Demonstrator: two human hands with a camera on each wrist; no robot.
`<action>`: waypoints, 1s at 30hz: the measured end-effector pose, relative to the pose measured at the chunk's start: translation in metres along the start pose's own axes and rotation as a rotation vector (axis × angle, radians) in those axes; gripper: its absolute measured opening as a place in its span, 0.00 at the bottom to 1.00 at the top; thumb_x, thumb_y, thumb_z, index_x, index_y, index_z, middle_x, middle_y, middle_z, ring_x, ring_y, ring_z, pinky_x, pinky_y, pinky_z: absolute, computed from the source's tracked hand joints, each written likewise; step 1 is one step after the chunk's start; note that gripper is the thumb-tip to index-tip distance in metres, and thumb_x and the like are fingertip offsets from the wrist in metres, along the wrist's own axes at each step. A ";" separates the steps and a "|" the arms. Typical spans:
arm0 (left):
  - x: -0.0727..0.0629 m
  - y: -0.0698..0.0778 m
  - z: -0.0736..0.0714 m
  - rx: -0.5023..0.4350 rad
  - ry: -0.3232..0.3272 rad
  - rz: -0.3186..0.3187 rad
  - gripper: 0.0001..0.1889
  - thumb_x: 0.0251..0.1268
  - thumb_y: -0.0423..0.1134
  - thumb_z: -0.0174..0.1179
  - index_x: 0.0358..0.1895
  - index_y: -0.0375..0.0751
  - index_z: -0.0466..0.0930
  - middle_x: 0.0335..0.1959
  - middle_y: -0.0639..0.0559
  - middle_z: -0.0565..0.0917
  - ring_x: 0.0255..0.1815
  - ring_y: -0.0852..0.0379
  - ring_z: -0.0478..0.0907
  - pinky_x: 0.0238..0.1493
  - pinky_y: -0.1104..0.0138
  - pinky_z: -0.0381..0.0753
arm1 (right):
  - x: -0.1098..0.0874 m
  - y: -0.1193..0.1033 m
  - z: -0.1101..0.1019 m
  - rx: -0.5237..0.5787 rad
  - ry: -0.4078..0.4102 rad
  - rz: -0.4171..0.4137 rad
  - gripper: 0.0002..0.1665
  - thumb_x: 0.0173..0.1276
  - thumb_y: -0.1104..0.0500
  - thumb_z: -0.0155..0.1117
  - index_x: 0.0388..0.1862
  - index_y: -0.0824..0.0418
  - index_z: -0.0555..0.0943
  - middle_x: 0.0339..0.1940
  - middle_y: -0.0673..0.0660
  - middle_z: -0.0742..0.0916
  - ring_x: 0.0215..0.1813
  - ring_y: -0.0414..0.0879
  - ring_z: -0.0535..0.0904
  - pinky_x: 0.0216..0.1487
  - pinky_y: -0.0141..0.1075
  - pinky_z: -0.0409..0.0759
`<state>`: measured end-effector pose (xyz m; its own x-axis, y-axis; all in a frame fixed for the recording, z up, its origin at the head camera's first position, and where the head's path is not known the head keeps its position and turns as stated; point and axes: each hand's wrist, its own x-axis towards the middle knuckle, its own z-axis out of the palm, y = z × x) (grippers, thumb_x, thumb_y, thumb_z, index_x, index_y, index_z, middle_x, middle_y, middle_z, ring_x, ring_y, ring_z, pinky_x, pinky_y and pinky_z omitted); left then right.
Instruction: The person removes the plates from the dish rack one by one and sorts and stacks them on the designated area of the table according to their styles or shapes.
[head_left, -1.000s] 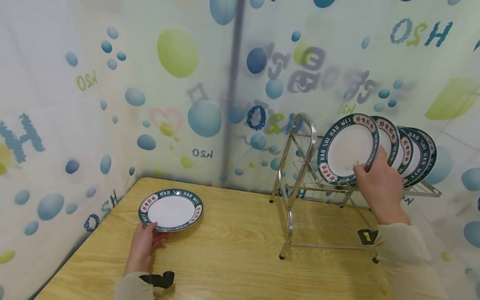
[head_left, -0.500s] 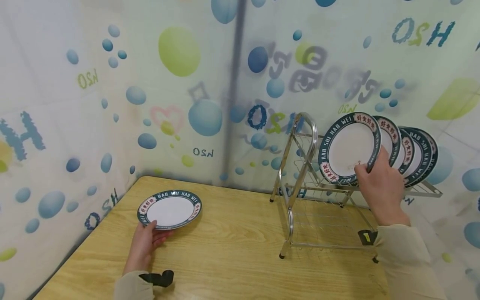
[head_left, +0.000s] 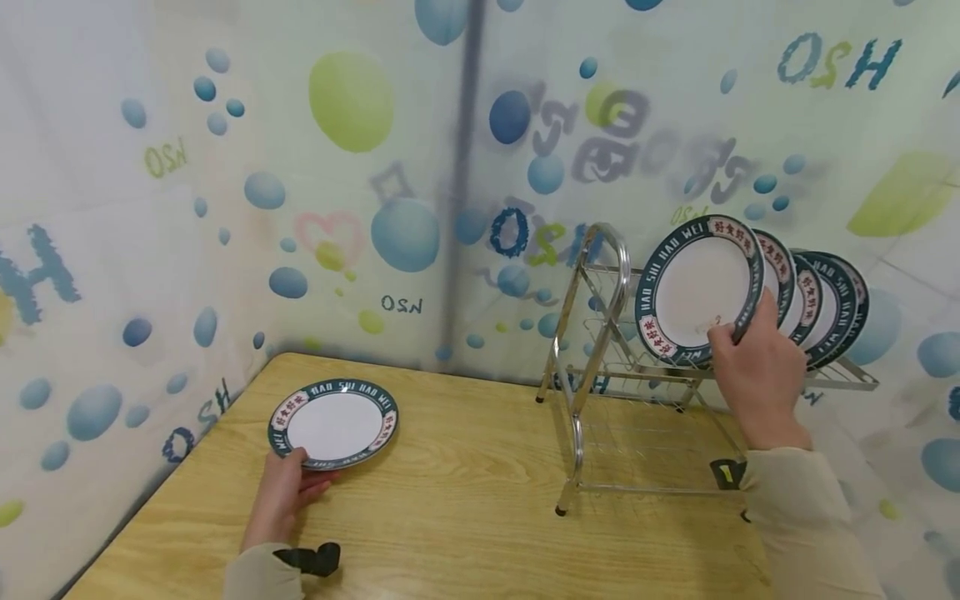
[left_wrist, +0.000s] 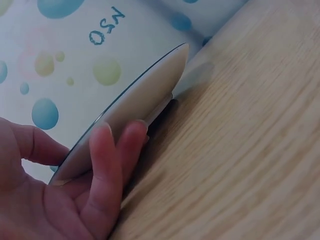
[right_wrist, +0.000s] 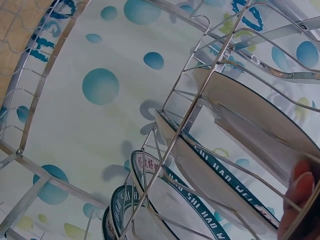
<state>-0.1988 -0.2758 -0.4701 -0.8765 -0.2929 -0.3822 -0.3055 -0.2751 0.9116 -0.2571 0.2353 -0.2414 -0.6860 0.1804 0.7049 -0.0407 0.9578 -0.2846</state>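
My left hand [head_left: 279, 493] grips a white plate [head_left: 333, 425] with a dark green lettered rim, thumb over the near-left edge, fingers underneath. In the left wrist view this plate [left_wrist: 142, 92] is tilted, its foot close over the wooden table [left_wrist: 240, 145]. At the right, my right hand [head_left: 761, 375] pinches the right edge of a matching plate [head_left: 697, 292], the leftmost in a row on the metal dish rack [head_left: 577, 446]. The right wrist view shows that plate's pale underside [right_wrist: 265, 125] beside the rack wires, with fingertips [right_wrist: 302, 182] at its edge.
Several more green-rimmed plates [head_left: 828, 304] lean on the rack's upper tier, behind the right hand. The lower wire tier [head_left: 645, 489] sits close above the table. A bubble-patterned sheet [head_left: 420, 325] hangs along the back and left sides.
The plate in my right hand has risen slightly against the rack. My left hand and its plate stay nearly where they were, and the head view has shifted a little.
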 end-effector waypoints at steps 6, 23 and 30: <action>-0.004 0.003 -0.012 0.036 0.010 -0.028 0.30 0.65 0.36 0.29 0.68 0.32 0.30 0.29 0.43 0.82 0.31 0.49 0.82 0.33 0.62 0.79 | -0.002 -0.005 0.007 0.044 0.051 -0.010 0.36 0.63 0.57 0.45 0.68 0.66 0.51 0.12 0.64 0.74 0.13 0.53 0.65 0.15 0.39 0.58; 0.001 0.001 -0.006 0.201 0.056 -0.062 0.34 0.68 0.48 0.36 0.68 0.33 0.32 0.35 0.39 0.75 0.24 0.49 0.80 0.30 0.61 0.79 | -0.004 0.001 0.005 0.083 0.141 0.032 0.33 0.65 0.55 0.43 0.68 0.64 0.54 0.20 0.71 0.77 0.19 0.61 0.68 0.25 0.46 0.62; -0.001 0.000 -0.005 0.281 0.085 -0.063 0.40 0.67 0.54 0.36 0.67 0.35 0.25 0.33 0.39 0.75 0.21 0.51 0.78 0.28 0.63 0.78 | -0.005 0.002 0.006 0.100 0.160 0.027 0.33 0.64 0.56 0.44 0.67 0.64 0.55 0.23 0.72 0.78 0.19 0.60 0.68 0.26 0.45 0.61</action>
<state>-0.1958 -0.2802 -0.4700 -0.8219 -0.3619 -0.4398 -0.4597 -0.0343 0.8874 -0.2585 0.2349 -0.2492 -0.5639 0.2463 0.7882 -0.1014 0.9266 -0.3620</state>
